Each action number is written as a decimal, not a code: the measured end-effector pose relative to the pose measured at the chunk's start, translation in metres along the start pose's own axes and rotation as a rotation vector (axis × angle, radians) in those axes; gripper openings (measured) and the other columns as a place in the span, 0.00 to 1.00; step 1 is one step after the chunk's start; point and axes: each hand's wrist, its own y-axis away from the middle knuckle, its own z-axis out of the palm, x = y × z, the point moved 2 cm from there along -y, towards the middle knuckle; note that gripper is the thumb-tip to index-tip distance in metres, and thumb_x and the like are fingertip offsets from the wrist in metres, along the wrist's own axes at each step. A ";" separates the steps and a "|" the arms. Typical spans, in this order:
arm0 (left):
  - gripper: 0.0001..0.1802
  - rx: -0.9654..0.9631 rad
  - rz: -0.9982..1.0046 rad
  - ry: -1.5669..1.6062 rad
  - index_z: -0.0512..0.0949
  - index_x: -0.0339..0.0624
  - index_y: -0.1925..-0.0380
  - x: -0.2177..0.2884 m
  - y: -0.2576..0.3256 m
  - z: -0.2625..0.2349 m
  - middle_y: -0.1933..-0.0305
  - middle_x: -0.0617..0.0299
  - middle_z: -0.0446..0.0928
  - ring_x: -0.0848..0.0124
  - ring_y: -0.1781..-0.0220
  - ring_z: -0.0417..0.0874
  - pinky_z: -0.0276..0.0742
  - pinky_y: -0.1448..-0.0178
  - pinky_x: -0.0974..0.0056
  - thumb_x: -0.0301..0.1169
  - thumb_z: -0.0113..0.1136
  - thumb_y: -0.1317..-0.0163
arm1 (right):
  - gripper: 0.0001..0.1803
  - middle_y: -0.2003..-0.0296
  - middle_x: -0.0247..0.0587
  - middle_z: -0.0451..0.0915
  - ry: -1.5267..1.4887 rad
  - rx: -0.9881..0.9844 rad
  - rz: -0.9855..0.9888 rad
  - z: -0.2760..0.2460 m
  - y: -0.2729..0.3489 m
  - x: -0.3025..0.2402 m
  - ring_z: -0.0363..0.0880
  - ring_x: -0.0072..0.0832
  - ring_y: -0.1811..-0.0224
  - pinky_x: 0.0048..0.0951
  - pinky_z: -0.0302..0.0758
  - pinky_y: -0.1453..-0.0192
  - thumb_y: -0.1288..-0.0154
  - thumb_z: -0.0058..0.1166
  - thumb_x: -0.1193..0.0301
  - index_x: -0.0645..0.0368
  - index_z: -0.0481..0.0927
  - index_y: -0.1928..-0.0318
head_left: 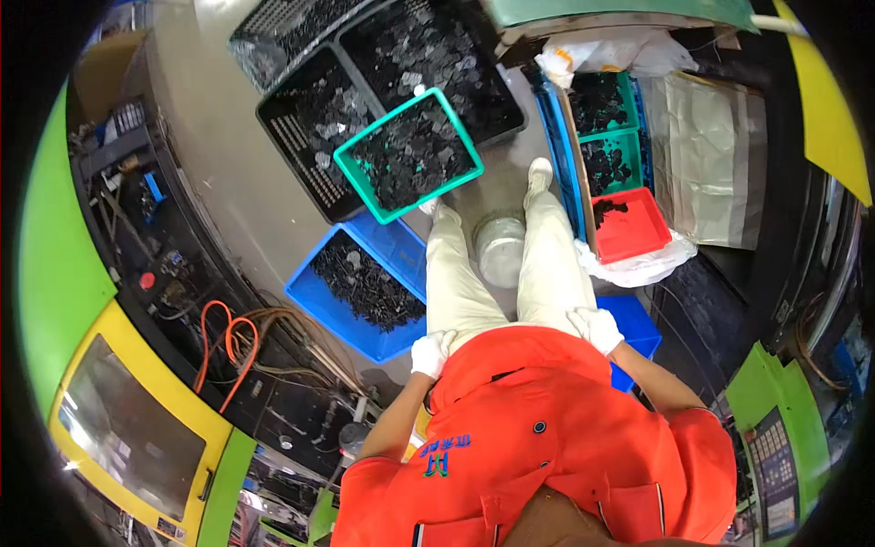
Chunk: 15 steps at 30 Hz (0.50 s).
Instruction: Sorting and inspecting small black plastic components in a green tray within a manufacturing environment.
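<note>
My left hand (431, 354), in a white glove, rests against my left hip at the hem of my red shirt (538, 401). My right hand (597, 329), gloved in white too, lies on my right thigh with its fingers spread over the pale trousers (558, 264). Neither hand appears to hold anything. Beyond my knees a green-rimmed tray (343, 162) of small dark pieces sits tilted on large black crates (301, 164) full of similar pieces. Nearest my left hand is a blue bin (383, 342) with thin black parts inside.
Between my legs stands a round metal stool or drum (500, 252). To the right are a red tray (638, 232), green trays (623, 146) with dark pieces, and a blue bin (638, 328). Machines flank me: a yellow door (205, 438) left, a green control panel (811, 419) right.
</note>
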 end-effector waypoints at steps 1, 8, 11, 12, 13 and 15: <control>0.22 -0.055 -0.014 0.125 0.80 0.40 0.72 0.011 0.012 0.004 0.73 0.42 0.77 0.49 0.68 0.79 0.73 0.64 0.51 0.48 0.47 0.37 | 0.20 0.77 0.55 0.75 -0.090 -0.103 -0.011 -0.012 0.016 0.006 0.78 0.44 0.71 0.43 0.70 0.66 0.35 0.45 0.56 0.60 0.74 0.75; 0.18 -0.377 0.071 0.551 0.77 0.42 0.69 -0.054 0.040 -0.017 0.67 0.46 0.76 0.48 0.62 0.77 0.72 0.60 0.53 0.41 0.40 0.35 | 0.21 0.78 0.52 0.74 -0.147 -0.385 -0.009 0.015 -0.017 -0.068 0.74 0.50 0.73 0.43 0.70 0.69 0.35 0.44 0.59 0.60 0.73 0.81; 0.18 -0.315 0.267 0.625 0.73 0.38 0.72 -0.053 -0.014 0.013 0.70 0.46 0.76 0.47 0.63 0.76 0.70 0.61 0.53 0.40 0.40 0.35 | 0.21 0.81 0.52 0.73 -0.004 -0.429 -0.142 0.020 -0.057 -0.055 0.73 0.50 0.75 0.41 0.68 0.71 0.34 0.43 0.61 0.60 0.73 0.81; 0.17 -0.305 0.269 0.648 0.73 0.38 0.71 -0.045 -0.048 0.017 0.70 0.47 0.75 0.47 0.64 0.75 0.70 0.60 0.52 0.39 0.41 0.35 | 0.21 0.84 0.46 0.68 -0.153 -0.194 -0.068 0.021 -0.074 -0.033 0.68 0.38 0.80 0.37 0.64 0.75 0.34 0.43 0.61 0.60 0.71 0.82; 0.16 -0.305 0.280 0.674 0.73 0.37 0.71 -0.038 -0.082 0.024 0.70 0.47 0.75 0.47 0.64 0.75 0.70 0.60 0.52 0.38 0.43 0.35 | 0.22 0.87 0.39 0.64 -0.294 0.049 0.016 0.022 -0.086 -0.011 0.62 0.25 0.84 0.32 0.60 0.78 0.33 0.42 0.61 0.60 0.68 0.83; 0.12 -0.060 0.241 0.603 0.73 0.39 0.66 -0.020 -0.156 0.067 0.68 0.49 0.75 0.48 0.66 0.75 0.70 0.61 0.51 0.37 0.47 0.37 | 0.21 0.87 0.36 0.63 -0.446 0.234 0.570 0.041 -0.121 0.054 0.61 0.22 0.83 0.30 0.58 0.79 0.33 0.43 0.62 0.60 0.69 0.82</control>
